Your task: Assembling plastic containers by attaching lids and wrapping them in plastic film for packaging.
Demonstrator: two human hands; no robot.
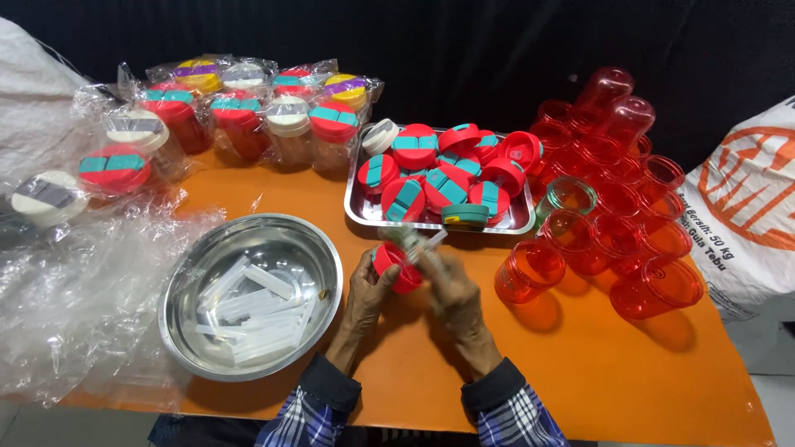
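Observation:
My left hand (367, 291) grips a round red lid (397, 265) over the orange table (580, 372). My right hand (451, 285) is blurred with motion and holds a small clear-and-teal piece (411, 238) against the top of that lid. Both hands sit just in front of a rectangular metal tray (358, 217) heaped with red lids that have teal flaps. To the left of my left hand is a round steel bowl (186, 331) holding several clear plastic straws (252, 310).
Several clear red cups (654, 285) lie and stand at the right, one clear greenish cup (570, 195) among them. Bagged finished cups with coloured lids (248, 116) line the back left. Crumpled clear plastic (74, 306) covers the left; a white printed sack (749, 207) is at far right.

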